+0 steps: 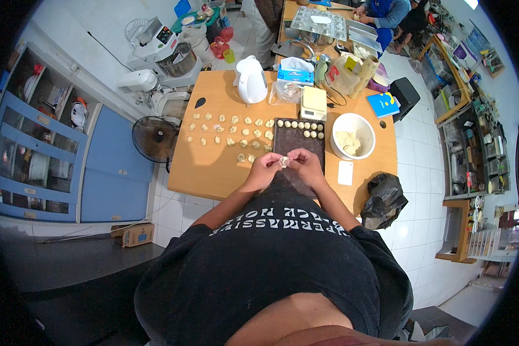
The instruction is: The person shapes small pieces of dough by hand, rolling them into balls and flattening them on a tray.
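Note:
Between the fingertips of my left hand (266, 167) and my right hand (301, 167) is a small pale dough piece (284, 162); both hands pinch it over the near part of a dark baking tray (299, 144). Several round dough balls (294, 124) sit in rows at the tray's far end. To the left, rough dough lumps (230, 142) lie in rows on the wooden table (202, 173). A white bowl (353, 137) holding more dough stands right of the tray, with a small white rectangular card (345, 173) below it.
A white kettle (249, 81), tissue pack (295, 72), scale (313, 104) and blue box (382, 105) stand on the table. A black bag (383, 199) is at the right edge, a fan (158, 141) at the left. A co-worker in blue (375, 26) works at the far table.

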